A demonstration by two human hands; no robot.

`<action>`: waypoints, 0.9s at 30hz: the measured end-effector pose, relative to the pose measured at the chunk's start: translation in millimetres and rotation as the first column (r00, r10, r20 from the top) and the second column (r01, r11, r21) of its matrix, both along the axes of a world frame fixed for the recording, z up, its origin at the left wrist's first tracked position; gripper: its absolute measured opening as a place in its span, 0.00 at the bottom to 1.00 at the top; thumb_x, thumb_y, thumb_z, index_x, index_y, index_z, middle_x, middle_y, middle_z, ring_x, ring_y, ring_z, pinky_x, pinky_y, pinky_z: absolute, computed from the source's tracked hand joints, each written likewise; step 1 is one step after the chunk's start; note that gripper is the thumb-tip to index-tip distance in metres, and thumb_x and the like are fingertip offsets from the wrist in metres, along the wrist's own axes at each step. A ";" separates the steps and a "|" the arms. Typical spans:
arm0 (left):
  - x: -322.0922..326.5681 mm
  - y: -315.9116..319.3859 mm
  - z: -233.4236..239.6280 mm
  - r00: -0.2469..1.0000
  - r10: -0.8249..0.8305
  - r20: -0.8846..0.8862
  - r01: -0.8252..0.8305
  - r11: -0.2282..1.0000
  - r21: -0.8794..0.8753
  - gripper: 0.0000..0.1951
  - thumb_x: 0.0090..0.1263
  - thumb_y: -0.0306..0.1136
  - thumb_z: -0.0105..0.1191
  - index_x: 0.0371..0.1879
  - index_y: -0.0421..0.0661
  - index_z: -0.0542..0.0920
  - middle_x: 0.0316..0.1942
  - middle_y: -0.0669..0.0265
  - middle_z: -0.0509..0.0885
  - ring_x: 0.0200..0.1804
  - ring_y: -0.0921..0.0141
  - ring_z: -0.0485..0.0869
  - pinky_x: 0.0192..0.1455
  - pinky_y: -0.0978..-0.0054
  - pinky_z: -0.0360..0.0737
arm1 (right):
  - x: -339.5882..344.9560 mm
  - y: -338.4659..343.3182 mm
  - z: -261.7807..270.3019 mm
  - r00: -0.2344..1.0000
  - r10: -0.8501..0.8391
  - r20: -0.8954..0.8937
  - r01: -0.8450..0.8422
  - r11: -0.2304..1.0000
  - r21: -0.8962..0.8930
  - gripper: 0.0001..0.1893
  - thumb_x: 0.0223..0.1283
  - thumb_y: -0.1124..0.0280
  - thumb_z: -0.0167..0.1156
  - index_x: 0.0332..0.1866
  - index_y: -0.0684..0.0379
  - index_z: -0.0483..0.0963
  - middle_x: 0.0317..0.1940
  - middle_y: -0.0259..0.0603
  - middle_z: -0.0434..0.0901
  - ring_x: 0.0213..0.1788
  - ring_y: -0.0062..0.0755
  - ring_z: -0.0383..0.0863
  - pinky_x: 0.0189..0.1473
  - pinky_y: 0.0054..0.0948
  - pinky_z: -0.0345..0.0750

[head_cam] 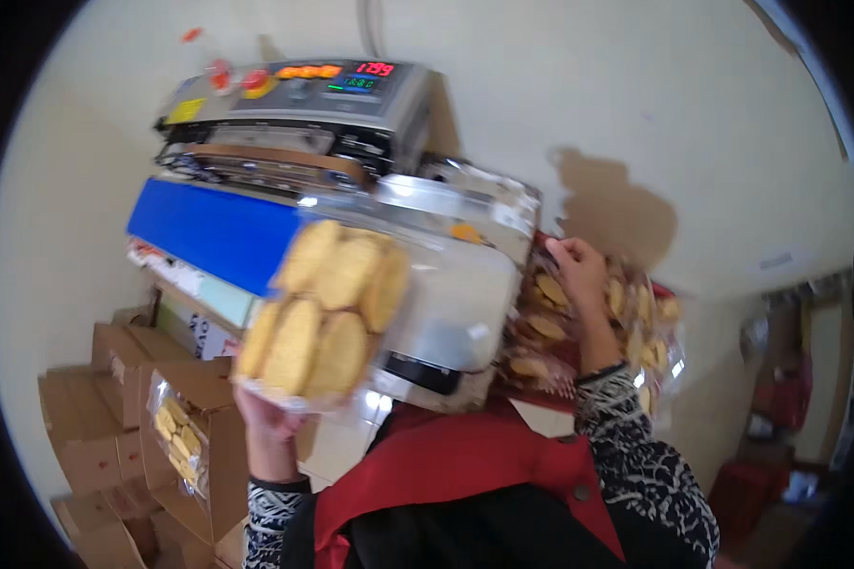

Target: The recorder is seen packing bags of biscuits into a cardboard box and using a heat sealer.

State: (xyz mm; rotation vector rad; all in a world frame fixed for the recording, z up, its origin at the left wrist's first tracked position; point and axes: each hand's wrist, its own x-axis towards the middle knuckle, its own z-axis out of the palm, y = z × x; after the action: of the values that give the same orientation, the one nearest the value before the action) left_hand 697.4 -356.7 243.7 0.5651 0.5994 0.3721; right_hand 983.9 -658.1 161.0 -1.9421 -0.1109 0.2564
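Note:
My left hand holds up a clear plastic bag of oval, pale yellow biscuits by its lower end. The bag's clear upper end reaches over the blue conveyor belt and a flat metal scale plate. To the right, my right hand is at the edge of a red crate holding several bags of biscuits; whether its fingers grip a bag or the rim cannot be told. A band sealing machine with lit displays stands behind the belt.
Open cardboard boxes stand at the lower left, one with a bag of biscuits in it. More bagged biscuits lie at the crate's right side. A pale wall rises behind the machine, and red objects are at the far right.

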 end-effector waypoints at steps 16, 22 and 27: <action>-21.0 -48.4 -35.1 0.957 0.166 -0.239 -0.146 0.984 0.098 0.19 0.68 0.50 0.36 0.42 0.47 0.73 0.33 0.70 0.77 0.30 0.74 0.76 0.21 0.81 0.73 | 7.2 -215.3 -159.3 0.841 -0.531 0.106 0.414 0.504 -0.758 0.22 0.49 0.55 0.57 0.48 0.54 0.73 0.52 0.51 0.68 0.54 0.52 0.65 0.54 0.46 0.65; -0.5 -75.9 -30.7 0.964 0.020 -0.266 0.066 0.949 0.308 0.15 0.69 0.44 0.39 0.41 0.46 0.74 0.31 0.70 0.76 0.28 0.77 0.74 0.25 0.84 0.69 | 13.1 -209.8 -127.0 0.932 -0.202 0.301 0.362 0.523 -0.772 0.12 0.54 0.60 0.55 0.39 0.54 0.78 0.37 0.42 0.77 0.44 0.41 0.74 0.44 0.44 0.69; 28.0 -91.0 -12.0 0.955 -0.139 -0.261 0.263 0.801 0.537 0.11 0.68 0.35 0.42 0.41 0.42 0.76 0.32 0.67 0.78 0.31 0.77 0.75 0.30 0.83 0.71 | -25.4 -182.0 15.8 0.834 0.027 0.551 0.175 0.935 -0.310 0.07 0.51 0.71 0.58 0.33 0.62 0.78 0.21 0.44 0.77 0.24 0.36 0.76 0.27 0.27 0.70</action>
State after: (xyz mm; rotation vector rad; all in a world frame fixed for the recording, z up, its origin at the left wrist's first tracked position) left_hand 725.4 -447.7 231.7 1.2513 0.6218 0.2857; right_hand 958.5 -840.1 176.8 -2.3235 -0.3888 -0.3754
